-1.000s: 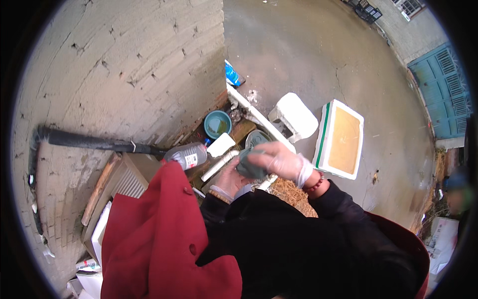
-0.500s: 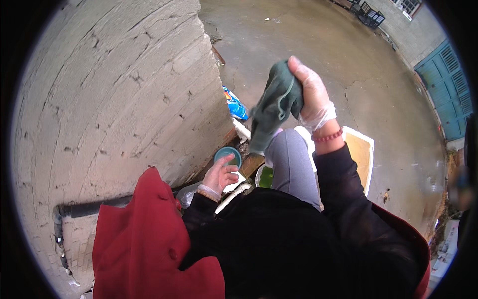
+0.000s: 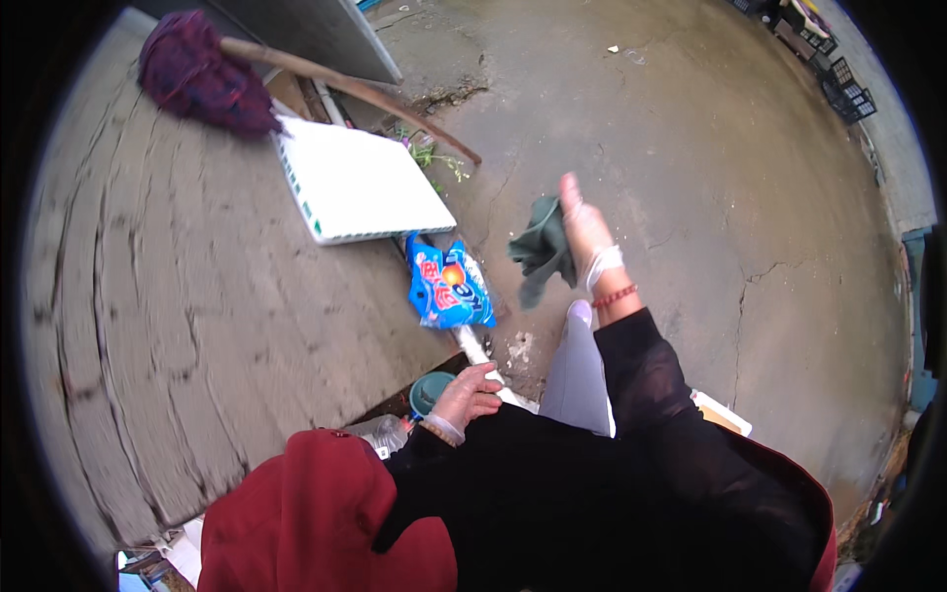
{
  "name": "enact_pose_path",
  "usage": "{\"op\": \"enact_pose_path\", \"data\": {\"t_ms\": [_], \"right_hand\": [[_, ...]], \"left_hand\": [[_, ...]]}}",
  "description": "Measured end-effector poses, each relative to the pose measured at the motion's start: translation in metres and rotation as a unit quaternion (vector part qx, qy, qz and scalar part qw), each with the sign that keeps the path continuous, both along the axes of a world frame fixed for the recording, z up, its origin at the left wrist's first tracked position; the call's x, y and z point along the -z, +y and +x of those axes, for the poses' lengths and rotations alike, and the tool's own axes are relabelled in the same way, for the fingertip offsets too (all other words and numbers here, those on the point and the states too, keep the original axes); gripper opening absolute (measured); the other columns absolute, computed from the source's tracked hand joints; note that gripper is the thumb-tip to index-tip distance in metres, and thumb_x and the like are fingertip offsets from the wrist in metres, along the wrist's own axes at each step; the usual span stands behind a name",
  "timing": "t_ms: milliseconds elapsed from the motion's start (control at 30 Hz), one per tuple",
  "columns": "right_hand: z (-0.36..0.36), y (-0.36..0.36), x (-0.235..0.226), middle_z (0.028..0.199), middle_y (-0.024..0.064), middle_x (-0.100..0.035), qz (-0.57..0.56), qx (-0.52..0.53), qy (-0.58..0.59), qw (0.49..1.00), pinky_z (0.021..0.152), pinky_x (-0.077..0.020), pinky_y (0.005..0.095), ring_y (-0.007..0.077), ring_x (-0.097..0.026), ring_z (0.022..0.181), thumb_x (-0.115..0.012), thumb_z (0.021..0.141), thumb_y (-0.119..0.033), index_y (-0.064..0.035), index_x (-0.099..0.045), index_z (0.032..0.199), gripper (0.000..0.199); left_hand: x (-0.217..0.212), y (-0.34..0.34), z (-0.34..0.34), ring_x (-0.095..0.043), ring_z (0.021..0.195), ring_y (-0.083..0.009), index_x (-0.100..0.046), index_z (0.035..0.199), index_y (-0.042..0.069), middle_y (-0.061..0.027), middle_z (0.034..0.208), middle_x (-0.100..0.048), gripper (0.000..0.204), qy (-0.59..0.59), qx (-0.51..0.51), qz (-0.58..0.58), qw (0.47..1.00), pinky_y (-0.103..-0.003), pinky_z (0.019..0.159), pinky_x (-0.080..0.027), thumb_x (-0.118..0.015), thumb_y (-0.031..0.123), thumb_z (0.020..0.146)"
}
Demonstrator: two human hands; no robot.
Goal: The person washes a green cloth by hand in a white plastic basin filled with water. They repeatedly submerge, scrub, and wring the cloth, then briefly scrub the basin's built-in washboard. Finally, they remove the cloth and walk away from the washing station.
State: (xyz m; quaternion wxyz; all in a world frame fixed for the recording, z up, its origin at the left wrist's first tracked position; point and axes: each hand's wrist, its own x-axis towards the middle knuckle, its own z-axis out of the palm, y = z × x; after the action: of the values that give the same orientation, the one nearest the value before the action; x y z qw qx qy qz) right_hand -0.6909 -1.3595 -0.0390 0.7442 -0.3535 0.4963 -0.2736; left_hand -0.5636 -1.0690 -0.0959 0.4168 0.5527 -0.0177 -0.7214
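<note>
My right hand (image 3: 589,237), in a thin clear glove and with a red bead bracelet at the wrist, is stretched out ahead of my body. It grips a crumpled dark green cloth (image 3: 545,242) that hangs from its left side above the concrete. Part of the fingers is hidden behind the cloth. Close to my body, my left hand (image 3: 466,400), also gloved, is held low with its fingers loosely extended and nothing in them. The left hand is nearest to a small teal bucket (image 3: 431,388) by the wall.
A rough wall (image 3: 227,326) runs along my left. Beside it are a blue plastic packet (image 3: 449,286), a white slab (image 3: 360,183), and a wooden pole (image 3: 365,94) with a dark purple bundle (image 3: 202,74). A clear bottle (image 3: 383,431) is near my left wrist; black crates (image 3: 848,91) stand far right.
My view has shifted forward, bringing the slab, pole and bundle into sight. My right hand still holds the cloth, now lower and farther from the camera. My left hand stays low and empty.
</note>
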Motion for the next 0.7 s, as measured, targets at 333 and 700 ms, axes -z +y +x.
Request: {"op": "enact_pose_path", "data": {"t_ms": [333,700], "right_hand": [[0.024,-0.178,-0.082,0.074,0.0007,-0.059,-0.091,-0.289,-0.045,0.952,0.058,-0.0456,0.0253,0.0087,-0.054,0.064,-0.057,0.087,-0.026,-0.0024,-0.059,0.093,0.024],[0.200,-0.313,-0.133,0.069,0.0083,-0.061,-0.076,-0.510,-0.058,0.855,0.070,-0.0456,0.0300,0.0187,-0.055,0.066,-0.040,0.091,-0.053,-0.0020,-0.062,0.093,0.056]], "left_hand": [[-0.061,-0.247,-0.004,-0.060,0.082,-0.0179,-0.042,0.126,0.008,-0.0088,0.103,-0.055,0.047,-0.054,-0.036,-0.041,0.997,-0.029,0.074,-0.051,-0.052,0.036,0.089],[-0.035,-0.468,0.117,-0.042,0.111,-0.0233,-0.035,0.127,0.011,-0.0102,0.123,-0.042,0.069,0.060,-0.236,-0.177,0.954,-0.041,0.087,-0.039,-0.051,0.058,0.078]]}}
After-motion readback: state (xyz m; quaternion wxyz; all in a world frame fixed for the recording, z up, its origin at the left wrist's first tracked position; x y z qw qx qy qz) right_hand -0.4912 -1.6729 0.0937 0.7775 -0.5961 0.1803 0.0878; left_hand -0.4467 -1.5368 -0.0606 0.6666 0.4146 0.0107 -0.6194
